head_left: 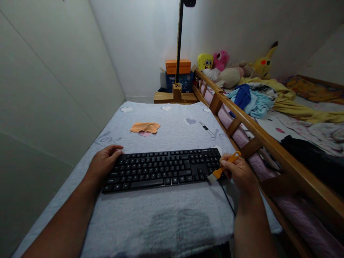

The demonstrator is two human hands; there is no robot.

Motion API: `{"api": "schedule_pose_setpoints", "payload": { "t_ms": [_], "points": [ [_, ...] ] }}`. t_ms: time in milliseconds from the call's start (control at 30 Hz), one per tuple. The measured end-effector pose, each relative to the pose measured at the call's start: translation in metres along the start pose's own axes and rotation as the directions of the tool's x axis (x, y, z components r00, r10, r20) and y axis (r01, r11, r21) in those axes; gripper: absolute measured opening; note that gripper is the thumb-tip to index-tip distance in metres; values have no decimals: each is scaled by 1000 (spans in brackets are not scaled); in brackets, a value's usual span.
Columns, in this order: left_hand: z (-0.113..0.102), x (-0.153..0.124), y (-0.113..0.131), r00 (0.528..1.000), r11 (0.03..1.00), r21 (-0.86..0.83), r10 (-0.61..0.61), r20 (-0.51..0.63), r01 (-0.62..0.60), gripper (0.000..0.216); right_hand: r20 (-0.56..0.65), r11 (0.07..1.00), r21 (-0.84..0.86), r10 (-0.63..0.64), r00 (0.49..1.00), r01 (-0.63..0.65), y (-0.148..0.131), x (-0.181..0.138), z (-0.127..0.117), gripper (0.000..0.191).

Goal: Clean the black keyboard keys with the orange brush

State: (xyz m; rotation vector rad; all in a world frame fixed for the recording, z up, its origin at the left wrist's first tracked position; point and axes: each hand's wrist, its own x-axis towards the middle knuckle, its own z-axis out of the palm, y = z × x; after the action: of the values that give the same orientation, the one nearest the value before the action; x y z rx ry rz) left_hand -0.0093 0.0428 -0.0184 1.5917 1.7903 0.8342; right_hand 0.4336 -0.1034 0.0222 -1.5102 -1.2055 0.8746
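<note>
A black plastic keyboard (158,169) lies on pale-blue quilted fabric (126,215); the left hand (104,162) rests at its left end, perhaps gripping; the right hand (239,171) holds an orange-handled brush (219,172); hard strokes could skid the keyboard.

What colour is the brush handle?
The brush handle is yellow-orange, shown best in the head view.

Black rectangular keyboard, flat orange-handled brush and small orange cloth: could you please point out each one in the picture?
Black rectangular keyboard (161,168), head view: keys near its middle.
Flat orange-handled brush (219,173), head view: lower, wide end of its handle.
Small orange cloth (145,127), head view: middle of its fabric.
</note>
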Motion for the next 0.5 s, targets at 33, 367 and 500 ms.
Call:
{"api": "schedule_pose_setpoints", "payload": {
  "t_ms": [33, 367, 500],
  "points": [
    [0, 0, 0, 1000, 1000, 3, 1, -2, -1, 42, -5, 1000, 26, -5, 1000, 5, -1, 0, 0, 27],
    [0, -1, 5, 1000, 1000, 3, 0, -16, 0, 39, 281, 995, 80, 36, 959, -61, -10, -8, 6, 35],
    [0, -1, 3, 1000, 1000, 6, -5, -8, 5, 40, 325, 996, 73, 29, 945, -55, -11, -8, 5, 37]
  ]
}}
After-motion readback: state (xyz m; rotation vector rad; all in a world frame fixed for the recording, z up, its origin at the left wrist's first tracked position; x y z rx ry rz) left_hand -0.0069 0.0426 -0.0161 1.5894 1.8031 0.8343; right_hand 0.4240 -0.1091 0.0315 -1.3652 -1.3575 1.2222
